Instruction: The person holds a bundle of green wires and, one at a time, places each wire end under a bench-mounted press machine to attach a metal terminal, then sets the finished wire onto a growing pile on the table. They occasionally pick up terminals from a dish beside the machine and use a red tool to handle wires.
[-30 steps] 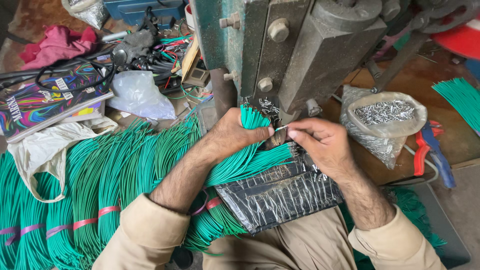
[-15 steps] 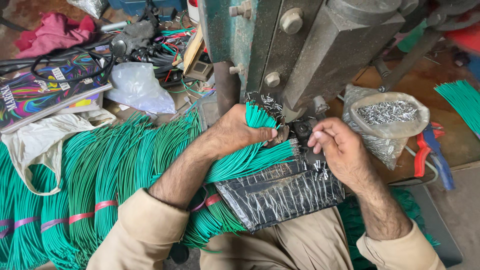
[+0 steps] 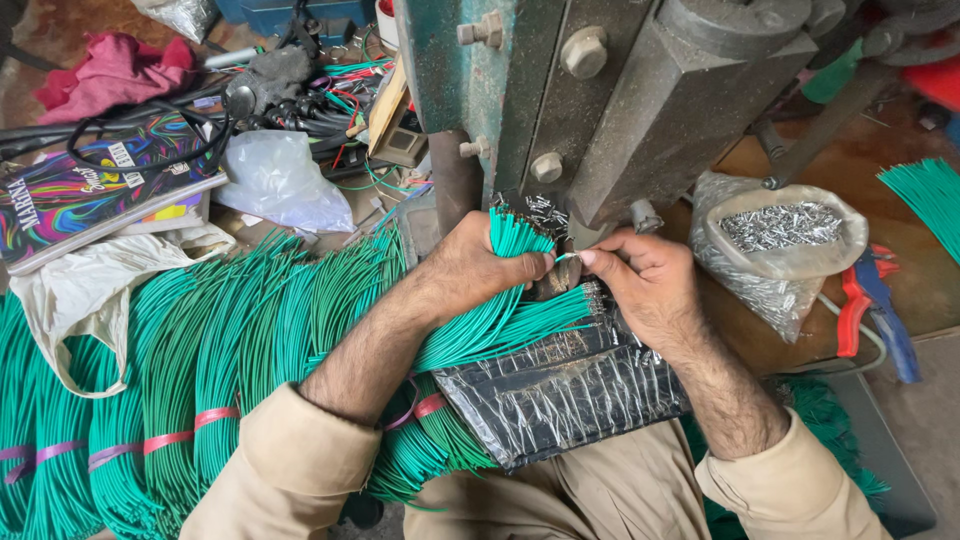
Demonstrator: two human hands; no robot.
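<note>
While the left hand (image 3: 480,265) clamps a bunch of green wires (image 3: 500,315) in closed fingers, their cut ends stick up just below the green press machine (image 3: 600,90). Beside it, the right hand (image 3: 645,285) pinches a single wire end (image 3: 568,257) between thumb and forefinger. A black foil-wrapped pad (image 3: 560,385) lies on the lap, and a bag of small metal pieces (image 3: 780,240) sits nearby on the worktop.

The heavy grey-green metal press machine (image 3: 620,110) walls off the space just beyond both hands; an open plastic bag of small silver metal pieces (image 3: 780,245) crowds the right side; bundles of green insulated wire (image 3: 200,340) fill the left; bare brown desk (image 3: 860,170) shows right of the bag.
</note>
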